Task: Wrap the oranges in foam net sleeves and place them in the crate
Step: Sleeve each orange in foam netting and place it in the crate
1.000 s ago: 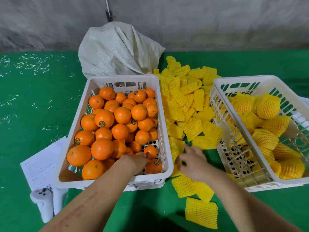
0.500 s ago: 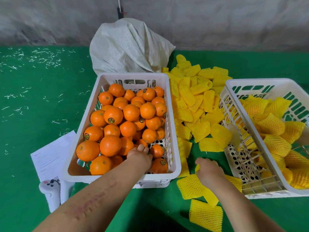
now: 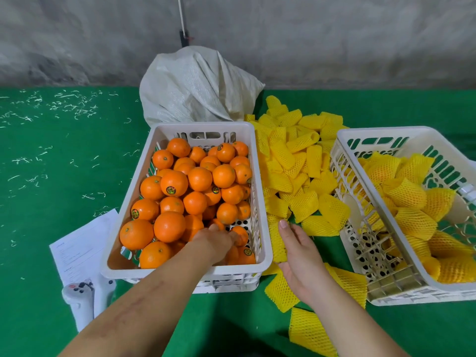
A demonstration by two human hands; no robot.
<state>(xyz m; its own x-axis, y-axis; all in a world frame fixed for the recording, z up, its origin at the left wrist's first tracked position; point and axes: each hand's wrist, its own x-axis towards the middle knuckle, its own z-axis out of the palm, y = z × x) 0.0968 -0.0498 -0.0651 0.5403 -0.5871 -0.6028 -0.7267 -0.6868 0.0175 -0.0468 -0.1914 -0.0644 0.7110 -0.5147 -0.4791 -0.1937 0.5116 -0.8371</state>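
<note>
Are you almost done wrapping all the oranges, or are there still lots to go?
Still lots to go. Done: the right crate already holds a layer of wrapped oranges. In hand: the left hand reaches for a bare orange in the left crate, and the right hand holds one foam sleeve. Left: dozens of bare oranges remain there, with a big pile of sleeves waiting.

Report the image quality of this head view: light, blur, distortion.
Head view: light is soft and even, with faint shadows under the left crate; wide-angle bending curves the green table's far edge and splays the right crate; the left hand in the oranges is slightly motion-blurred, the right hand on a foam sleeve sharper; no harsh glare.
</note>
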